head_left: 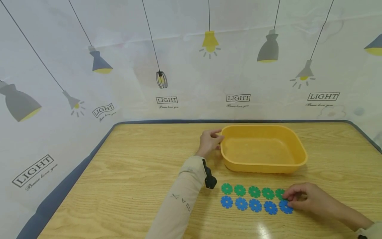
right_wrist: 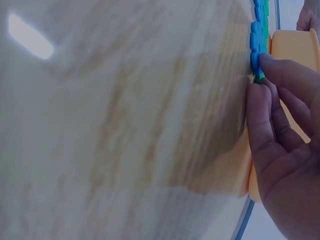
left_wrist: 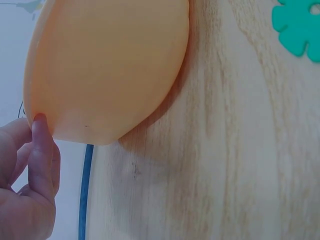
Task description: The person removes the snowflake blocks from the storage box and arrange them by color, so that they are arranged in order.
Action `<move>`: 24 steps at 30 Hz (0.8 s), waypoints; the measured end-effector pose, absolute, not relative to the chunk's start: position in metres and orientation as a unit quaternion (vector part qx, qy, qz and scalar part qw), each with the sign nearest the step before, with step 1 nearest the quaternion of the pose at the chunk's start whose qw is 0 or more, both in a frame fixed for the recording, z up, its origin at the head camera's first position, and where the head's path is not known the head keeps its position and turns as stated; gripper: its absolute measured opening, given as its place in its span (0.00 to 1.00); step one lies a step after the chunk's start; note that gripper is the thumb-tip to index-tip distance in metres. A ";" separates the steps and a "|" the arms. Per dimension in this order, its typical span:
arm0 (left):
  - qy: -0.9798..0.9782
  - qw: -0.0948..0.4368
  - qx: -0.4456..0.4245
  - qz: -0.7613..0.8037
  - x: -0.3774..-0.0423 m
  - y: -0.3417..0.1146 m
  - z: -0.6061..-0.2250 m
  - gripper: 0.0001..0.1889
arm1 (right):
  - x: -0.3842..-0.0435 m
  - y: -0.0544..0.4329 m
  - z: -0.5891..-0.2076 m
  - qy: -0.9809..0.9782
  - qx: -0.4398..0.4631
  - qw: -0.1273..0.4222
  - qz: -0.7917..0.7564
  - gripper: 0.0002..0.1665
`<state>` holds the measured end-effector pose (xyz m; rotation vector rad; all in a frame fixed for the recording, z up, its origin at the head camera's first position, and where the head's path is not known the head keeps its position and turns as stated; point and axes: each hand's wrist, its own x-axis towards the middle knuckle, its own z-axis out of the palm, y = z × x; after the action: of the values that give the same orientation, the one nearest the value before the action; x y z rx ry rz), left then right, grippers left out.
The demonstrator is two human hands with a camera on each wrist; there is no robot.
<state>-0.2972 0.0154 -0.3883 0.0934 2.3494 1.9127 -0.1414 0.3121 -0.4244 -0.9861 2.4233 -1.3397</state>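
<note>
My left hand point(head_left: 208, 142) holds the left end of a yellow plastic basin point(head_left: 264, 166), thumb and fingers at its rim. The left wrist view shows the fingertips against the basin's wall point(left_wrist: 115, 65). In front of the basin lie notched flower-shaped discs in two rows, green behind blue. My right hand point(head_left: 313, 200) is at the right end of these rows. One fingertip overlaps the last green disc point(head_left: 280, 194), and another digit touches the edge of the last blue disc point(head_left: 285, 207). In the right wrist view, the thumb meets the blue disc's edge point(right_wrist: 255, 47).
The basin stands on a wood-grain table point(head_left: 125, 186) with only its bare floor showing inside. Other green discs point(head_left: 240, 190) and blue discs point(head_left: 241, 203) lie flat to the left of my right hand. A lamp-printed wall covering point(head_left: 191, 66) rises behind the table's far edge.
</note>
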 end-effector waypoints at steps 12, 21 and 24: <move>0.777 0.056 0.024 0.626 -0.297 0.015 -0.387 0.18 | -0.143 0.311 -0.429 0.778 -0.392 0.083 -0.483 0.13; 0.778 0.059 0.024 0.625 -0.297 0.016 -0.386 0.18 | -0.140 0.315 -0.427 0.808 -0.354 0.088 -0.463 0.09; 0.778 0.058 0.024 0.625 -0.297 0.016 -0.386 0.18 | -0.140 0.315 -0.426 0.808 -0.349 0.097 -0.465 0.08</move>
<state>-0.2966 0.0161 -0.3859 0.0725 2.3570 1.8945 -0.1397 0.3154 -0.4265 -1.0336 2.3915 -1.3761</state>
